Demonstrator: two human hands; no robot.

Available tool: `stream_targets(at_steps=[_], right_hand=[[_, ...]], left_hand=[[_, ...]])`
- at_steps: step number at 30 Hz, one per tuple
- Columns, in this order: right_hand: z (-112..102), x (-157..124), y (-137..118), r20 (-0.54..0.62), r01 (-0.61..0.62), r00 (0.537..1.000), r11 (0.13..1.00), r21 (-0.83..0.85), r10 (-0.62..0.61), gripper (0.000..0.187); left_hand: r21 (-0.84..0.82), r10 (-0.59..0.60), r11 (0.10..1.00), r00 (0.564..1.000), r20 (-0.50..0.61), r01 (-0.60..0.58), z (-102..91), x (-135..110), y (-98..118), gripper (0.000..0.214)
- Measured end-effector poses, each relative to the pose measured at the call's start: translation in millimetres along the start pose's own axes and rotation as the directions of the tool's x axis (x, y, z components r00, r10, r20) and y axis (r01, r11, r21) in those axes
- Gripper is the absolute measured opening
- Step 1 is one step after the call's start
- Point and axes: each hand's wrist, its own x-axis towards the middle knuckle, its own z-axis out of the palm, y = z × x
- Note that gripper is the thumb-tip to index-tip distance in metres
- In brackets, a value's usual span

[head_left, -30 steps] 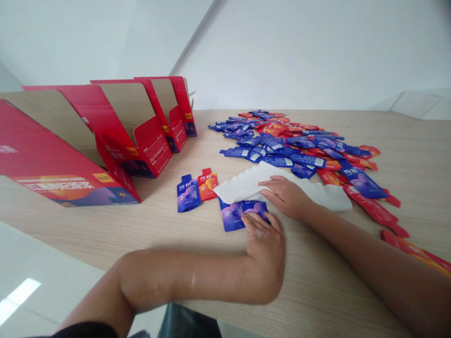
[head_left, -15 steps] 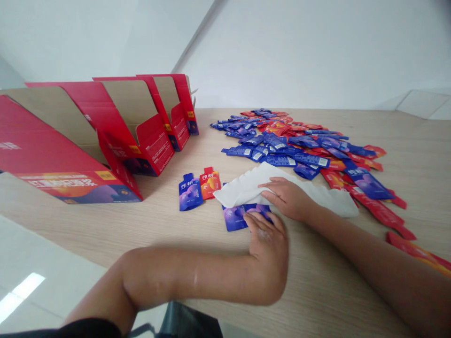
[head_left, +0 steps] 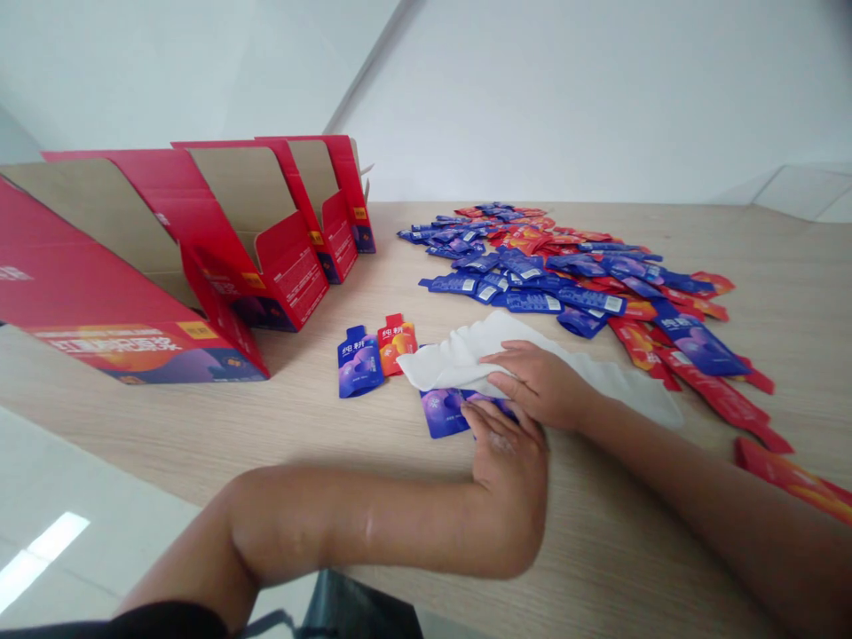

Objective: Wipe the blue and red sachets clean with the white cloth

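My right hand (head_left: 539,382) grips a white cloth (head_left: 459,351), its fingers bunched on the fabric. The cloth drapes over the upper part of blue pouches (head_left: 442,414) lying side by side on the table. My left hand (head_left: 502,444) rests on the lower part of these pouches, fingers stretched out flat; how many lie beneath is hidden. The two hands almost meet at the cloth's lower edge. Just left of the cloth, a red pouch (head_left: 398,348) and a blue-purple pouch (head_left: 360,364) lie face up, and the cloth's tip reaches the red one.
Several red cartons (head_left: 219,355) with raised flaps stand in a row at the left. A large heap of blue and red pouches (head_left: 525,271) spreads across the back and right of the wooden table (head_left: 319,435). A white wall (head_left: 599,106) rises behind.
My right hand has shifted slightly down and toward me with the cloth, covering the pouches a little differently. My left hand stays nearly in place.
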Motion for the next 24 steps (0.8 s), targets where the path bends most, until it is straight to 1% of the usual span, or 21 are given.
stream_targets(at_steps=[3, 5, 7, 9, 12, 15, 18, 20, 22, 24], right_hand=[[-2, -1, 15, -0.028, -0.058, 0.998, 0.998, -0.033, 0.057, 0.035], [-7, -2, 20, -0.051, -0.076, 0.996, 0.996, -0.039, 0.074, 0.035], [-10, -3, 17, -0.076, -0.073, 0.995, 0.997, -0.028, 0.070, 0.035], [-11, -3, 7, -0.091, -0.057, 0.994, 0.998, -0.005, 0.056, 0.036], [-7, -2, -4, -0.031, 0.000, 1.000, 1.000, 0.027, 0.001, 0.036], [-1, 0, -1, 0.011, -0.003, 1.000, 1.000, 0.015, 0.003, 0.036], [-2, 0, 13, -0.010, -0.061, 0.998, 0.998, -0.018, 0.061, 0.036], [-5, 0, 17, -0.017, -0.080, 0.997, 0.996, -0.033, 0.080, 0.036], [-8, 0, 13, -0.022, -0.066, 0.998, 0.997, -0.033, 0.065, 0.036], [-9, 0, 3, -0.024, -0.030, 0.999, 0.999, -0.017, 0.030, 0.036]], left_hand=[[-0.024, -0.002, 1.000, 1.000, 0.011, 0.002, -0.1, 0, 0, 0.034], [-0.016, -0.003, 1.000, 1.000, 0.019, 0.003, -0.5, -1, 0, 0.034], [-0.016, -0.003, 1.000, 1.000, 0.024, 0.004, -1.1, 0, 0, 0.035], [-0.023, -0.006, 1.000, 1.000, 0.027, 0.007, -1.7, 0, -1, 0.036], [-0.009, -0.013, 1.000, 0.999, 0.032, 0.014, -2.2, 1, -1, 0.036], [-0.012, -0.024, 1.000, 1.000, 0.013, 0.024, -1.3, 1, 0, 0.035], [-0.050, -0.019, 0.999, 1.000, -0.013, 0.019, 1.6, 0, 1, 0.035], [-0.066, -0.014, 0.998, 1.000, -0.017, 0.013, 3.5, 0, 2, 0.036], [-0.072, -0.008, 0.997, 1.000, -0.018, 0.007, 4.4, 0, 1, 0.036], [-0.080, -0.007, 0.997, 1.000, -0.025, 0.005, 4.4, 1, 1, 0.035]])
